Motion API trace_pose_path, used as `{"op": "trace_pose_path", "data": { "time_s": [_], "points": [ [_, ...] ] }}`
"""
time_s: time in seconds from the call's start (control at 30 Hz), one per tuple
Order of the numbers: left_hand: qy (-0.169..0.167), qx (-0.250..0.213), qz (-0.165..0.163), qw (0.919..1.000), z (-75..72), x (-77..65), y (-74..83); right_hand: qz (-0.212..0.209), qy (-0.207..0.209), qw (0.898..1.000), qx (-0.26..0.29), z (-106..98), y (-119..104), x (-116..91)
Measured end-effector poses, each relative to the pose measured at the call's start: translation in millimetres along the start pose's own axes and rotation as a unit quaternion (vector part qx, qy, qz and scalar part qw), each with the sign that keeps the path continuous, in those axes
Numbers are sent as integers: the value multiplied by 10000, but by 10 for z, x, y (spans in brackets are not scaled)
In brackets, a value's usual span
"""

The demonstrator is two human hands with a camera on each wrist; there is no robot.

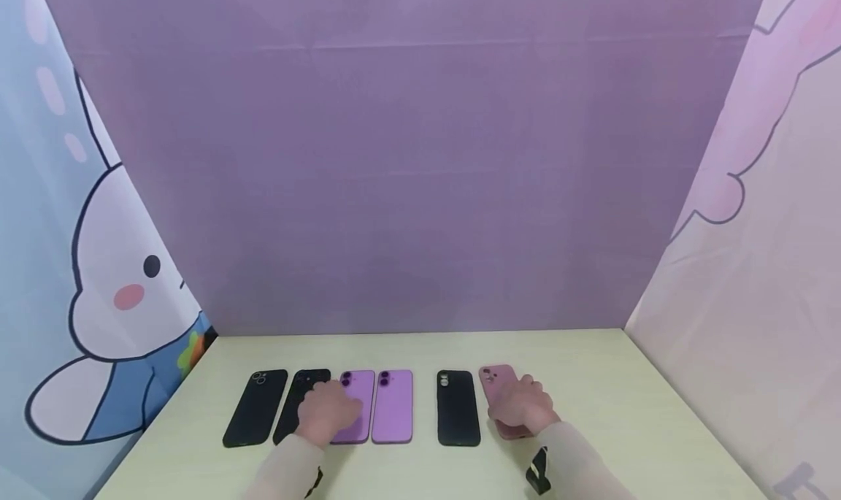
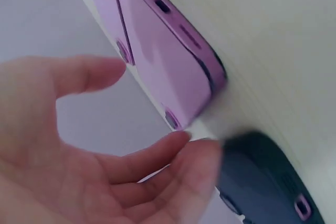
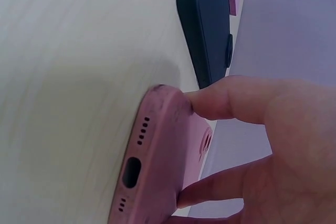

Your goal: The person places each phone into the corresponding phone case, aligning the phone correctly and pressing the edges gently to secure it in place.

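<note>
My left hand [image 1: 328, 410] hovers over the left purple phone [image 1: 357, 401], overlapping the black phone [image 1: 294, 405] to its left. In the left wrist view, its loosely bent fingers [image 2: 152, 161] are near one edge of that purple phone [image 2: 163, 59], the thumb [image 2: 92, 74] near the other edge. My right hand [image 1: 523, 404] holds the pink phone [image 1: 497, 376] by its sides. In the right wrist view, the thumb is at one edge of the pink phone [image 3: 168, 145], the fingers at the opposite side; its bottom port faces the camera.
A second purple phone [image 1: 393, 406] lies right of the first. Another black phone [image 1: 256, 409] is at the far left, and one more black phone [image 1: 458, 409] lies left of the pink one. A purple backdrop [image 1: 420, 193] stands behind the pale table [image 1: 631, 412].
</note>
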State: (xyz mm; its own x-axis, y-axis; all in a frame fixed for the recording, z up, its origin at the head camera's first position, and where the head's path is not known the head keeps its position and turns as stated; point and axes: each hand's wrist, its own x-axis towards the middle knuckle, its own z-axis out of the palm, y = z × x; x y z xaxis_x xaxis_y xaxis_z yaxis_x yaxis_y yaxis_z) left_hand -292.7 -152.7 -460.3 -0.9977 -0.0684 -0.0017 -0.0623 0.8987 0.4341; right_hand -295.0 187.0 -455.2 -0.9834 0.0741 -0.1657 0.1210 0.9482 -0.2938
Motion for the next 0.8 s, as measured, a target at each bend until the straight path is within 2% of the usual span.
{"op": "trace_pose_path", "data": {
  "time_s": [0.13,0.3,0.63,0.8],
  "points": [
    [-223,100,-76,9997,52,5,47,12,11,10000,13,4,-3,2],
    [-174,197,-1,9997,101,29,69,6,42,10000,45,-10,-14,-11],
    [-182,61,-2,9998,32,22,121,-2,125,9999,11,-36,-21,-31],
    [-297,51,-73,9995,10,9,134,15,114,9999,37,-21,-21,-24]
  ]
}}
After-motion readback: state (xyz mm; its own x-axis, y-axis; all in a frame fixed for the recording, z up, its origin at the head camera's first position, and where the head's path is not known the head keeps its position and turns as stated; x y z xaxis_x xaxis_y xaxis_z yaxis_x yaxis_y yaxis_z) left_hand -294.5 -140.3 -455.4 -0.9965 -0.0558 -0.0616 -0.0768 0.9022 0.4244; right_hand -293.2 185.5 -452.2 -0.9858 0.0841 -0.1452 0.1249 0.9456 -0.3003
